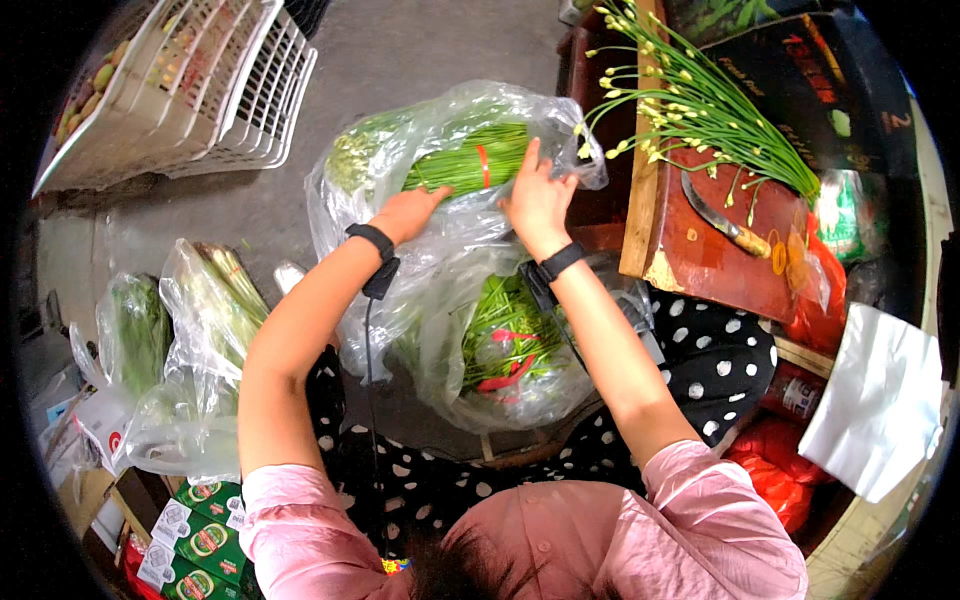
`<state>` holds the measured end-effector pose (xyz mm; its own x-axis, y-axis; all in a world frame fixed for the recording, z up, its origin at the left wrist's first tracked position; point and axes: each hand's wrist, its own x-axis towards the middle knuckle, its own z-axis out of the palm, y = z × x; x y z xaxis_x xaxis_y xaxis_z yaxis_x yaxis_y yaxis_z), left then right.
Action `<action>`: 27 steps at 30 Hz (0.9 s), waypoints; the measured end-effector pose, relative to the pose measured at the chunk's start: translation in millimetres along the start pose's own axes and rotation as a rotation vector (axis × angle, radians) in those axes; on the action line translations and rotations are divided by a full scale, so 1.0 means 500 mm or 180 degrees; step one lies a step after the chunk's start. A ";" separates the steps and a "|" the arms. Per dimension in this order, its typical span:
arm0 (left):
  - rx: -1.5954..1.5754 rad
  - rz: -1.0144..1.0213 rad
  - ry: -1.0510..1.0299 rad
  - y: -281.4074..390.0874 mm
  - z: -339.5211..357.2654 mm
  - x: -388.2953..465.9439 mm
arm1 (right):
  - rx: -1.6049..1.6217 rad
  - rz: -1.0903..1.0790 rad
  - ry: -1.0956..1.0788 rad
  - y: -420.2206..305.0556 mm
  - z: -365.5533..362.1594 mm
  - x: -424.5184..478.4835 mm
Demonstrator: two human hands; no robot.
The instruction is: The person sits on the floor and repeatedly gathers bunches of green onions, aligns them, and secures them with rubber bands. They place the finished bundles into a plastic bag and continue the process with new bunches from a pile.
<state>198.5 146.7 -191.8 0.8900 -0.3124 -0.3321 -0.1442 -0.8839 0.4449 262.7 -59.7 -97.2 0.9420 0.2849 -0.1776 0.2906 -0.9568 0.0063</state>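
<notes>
A clear plastic bag (457, 217) lies before me with bundles of green stems in it. One bundle of green flower stalks (450, 166) is bound with an orange-red band (484, 166). My left hand (411, 216) rests on the bag at the near left end of this bundle; what its fingers grip is hidden. Over the bundle's right end, my right hand (541, 196) touches the plastic with its fingers spread. Pale buds (351, 161) show through the film at the left. Nearer my lap, a second clear bag (442, 360) holds loose green stems (487, 322) and red ties (510, 375).
At right, a wooden surface (697, 247) bears budded flower stalks (750, 142), a curved knife (720, 217) and yellow rubber bands (780, 255). A white plastic crate (202, 97) stands far left. Bagged vegetables (214, 300) and green cartons (206, 540) are at left.
</notes>
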 end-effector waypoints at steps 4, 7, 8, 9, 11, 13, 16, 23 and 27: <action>-0.0292 0.0217 0.0191 -0.056 0.011 0.106 | -0.0102 -0.0134 0.0919 0.009 -0.022 -0.001; -0.0058 0.0088 0.1033 -0.072 -0.038 0.189 | 0.0186 -0.0041 0.1108 0.025 -0.041 -0.003; 0.0066 0.0114 0.0988 -0.067 -0.061 0.214 | 0.0223 0.0002 0.1067 0.029 -0.042 -0.005; 0.0187 0.0148 0.0944 -0.058 -0.080 0.242 | 0.0255 0.0051 0.1027 0.034 -0.042 -0.006; 0.0316 0.0013 0.0746 -0.057 -0.086 0.299 | 0.0523 0.0015 0.1105 0.024 -0.045 -0.009; 0.0335 -0.0287 0.0415 -0.066 -0.061 0.358 | 0.0569 0.0017 0.1191 0.017 -0.036 0.002; 0.0217 -0.0605 0.0822 -0.071 -0.021 0.418 | 0.0928 -0.0037 0.1466 0.028 0.000 0.023; 0.0831 -0.0131 0.0246 -0.053 -0.037 0.472 | 0.1921 -0.0463 0.0727 0.004 0.160 0.109; 0.0792 -0.0166 -0.0178 -0.066 -0.114 0.512 | 0.1515 -0.0600 0.1359 0.007 0.266 0.172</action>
<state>455.9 115.6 -244.3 0.8747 -0.2768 -0.3979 -0.2068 -0.9556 0.2101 322.1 -46.3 -243.4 0.8946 0.3539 0.2728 0.4431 -0.7816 -0.4392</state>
